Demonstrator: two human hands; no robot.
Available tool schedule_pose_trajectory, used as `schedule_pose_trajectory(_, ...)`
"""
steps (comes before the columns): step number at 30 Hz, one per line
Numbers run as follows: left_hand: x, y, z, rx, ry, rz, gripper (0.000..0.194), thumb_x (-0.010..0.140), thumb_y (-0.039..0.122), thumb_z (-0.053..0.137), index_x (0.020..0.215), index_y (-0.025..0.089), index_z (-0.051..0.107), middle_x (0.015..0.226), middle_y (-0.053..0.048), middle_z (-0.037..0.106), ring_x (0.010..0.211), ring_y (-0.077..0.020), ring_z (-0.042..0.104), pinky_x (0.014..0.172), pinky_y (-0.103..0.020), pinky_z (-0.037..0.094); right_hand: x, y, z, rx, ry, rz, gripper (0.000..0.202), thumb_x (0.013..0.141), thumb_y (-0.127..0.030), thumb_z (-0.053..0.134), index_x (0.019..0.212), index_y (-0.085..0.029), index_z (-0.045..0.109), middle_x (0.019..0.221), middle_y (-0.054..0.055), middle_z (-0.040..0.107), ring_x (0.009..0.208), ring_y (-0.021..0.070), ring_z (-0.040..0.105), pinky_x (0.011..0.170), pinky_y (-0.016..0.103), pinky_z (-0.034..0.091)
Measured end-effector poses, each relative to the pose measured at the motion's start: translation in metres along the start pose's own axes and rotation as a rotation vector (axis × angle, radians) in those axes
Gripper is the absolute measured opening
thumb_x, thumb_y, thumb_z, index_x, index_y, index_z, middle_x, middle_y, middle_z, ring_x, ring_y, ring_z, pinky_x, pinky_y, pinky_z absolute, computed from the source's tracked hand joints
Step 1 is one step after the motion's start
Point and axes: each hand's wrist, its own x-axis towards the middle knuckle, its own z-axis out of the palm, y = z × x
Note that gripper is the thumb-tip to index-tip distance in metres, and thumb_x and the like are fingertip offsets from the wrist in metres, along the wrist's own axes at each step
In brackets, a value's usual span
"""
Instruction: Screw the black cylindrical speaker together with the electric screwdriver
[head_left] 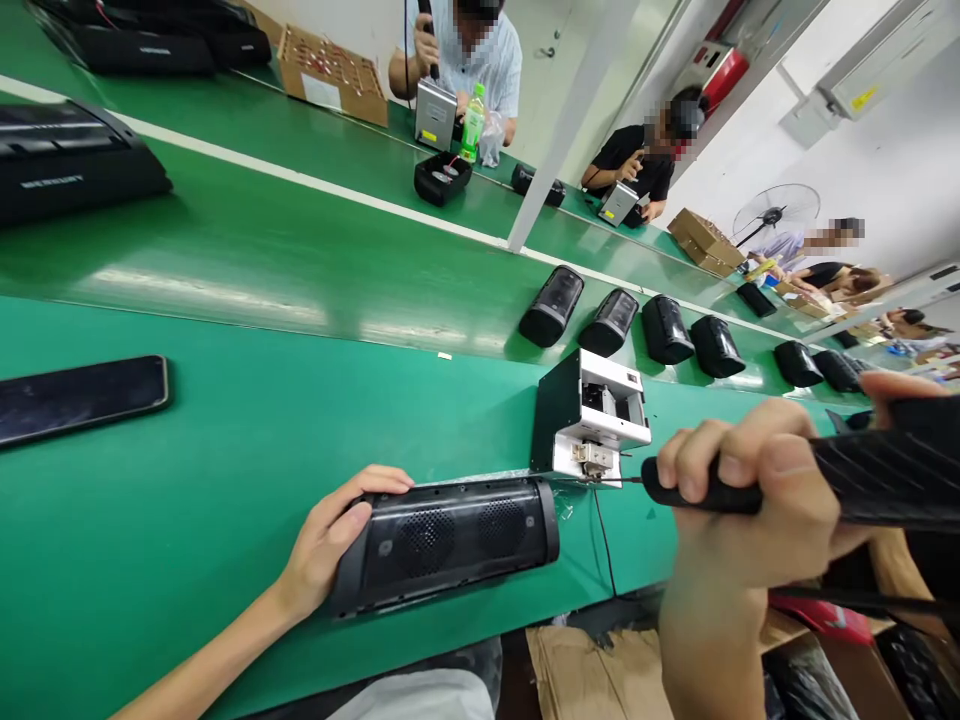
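My left hand [326,545] grips the left end of a long black speaker [465,535], thumb and fingers laid over its edge. The speaker lies on the green bench with its perforated round grilles facing up. In my right hand [765,500] is a black electric screwdriver [885,470], held level with the fingers wrapped round it. Its thin bit points left, to the front of a small black-and-white screw feeder [592,420]. Whether the bit touches the feeder or carries a screw is too small to tell. The feeder stands just beyond the speaker's right end.
A phone [82,395] lies at the left. Several black speakers [551,305] stand along the green conveyor belt [300,265]; a larger one [75,165] sits far left. Co-workers [487,60] work opposite, near cardboard boxes [330,75]. A thin cable [604,540] hangs over the bench edge.
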Motion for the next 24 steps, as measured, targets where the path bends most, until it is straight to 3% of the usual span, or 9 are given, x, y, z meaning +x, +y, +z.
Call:
schedule_pose_trajectory(4,0.000,-0.005,0.000,-0.008,-0.019,0.036,0.048,0.111,0.064,0.058,0.110,0.024,0.084,0.119,-0.008,0.081,0.116,-0.0302,0.073,0.111,-0.040,0.055,0.001,0.013,0.012,0.052,-0.015,-0.052,0.045,0.093,-0.020,0.079,0.130,-0.029,0.055,0.067,-0.015,0.061,0.035,0.0122,0.046,0.035,0.027,0.047)
schedule_pose_trajectory(12,-0.001,0.005,0.003,-0.023,-0.013,-0.007,0.049,0.111,0.066,0.059,0.110,0.024,0.084,0.120,-0.008,0.080,0.117,-0.0307,0.072,0.113,-0.041,0.052,0.001,0.017,0.015,0.048,-0.009,-0.022,0.042,0.095,-0.024,0.080,0.130,-0.030,0.058,0.066,-0.015,0.060,0.035,0.0121,0.048,0.035,0.027,0.048)
schedule_pose_trajectory(18,-0.002,0.003,0.001,-0.003,-0.023,-0.022,0.050,0.111,0.066,0.057,0.111,0.023,0.083,0.121,-0.011,0.080,0.119,-0.0327,0.072,0.114,-0.044,0.053,-0.030,0.053,0.016,0.071,-0.125,0.001,0.038,0.101,-0.014,0.074,0.129,-0.033,0.057,0.070,-0.015,0.060,0.043,0.0114,0.053,0.044,0.026,0.052)
schedule_pose_trajectory(24,-0.005,0.002,0.001,-0.036,-0.040,-0.031,0.049,0.112,0.065,0.056,0.112,0.023,0.081,0.122,-0.010,0.079,0.119,-0.0323,0.071,0.111,-0.043,0.054,-0.051,0.072,0.015,0.077,-0.072,0.016,0.040,0.101,-0.006,0.068,0.125,-0.035,0.054,0.071,-0.016,0.058,0.046,0.0094,0.050,0.052,0.024,0.052)
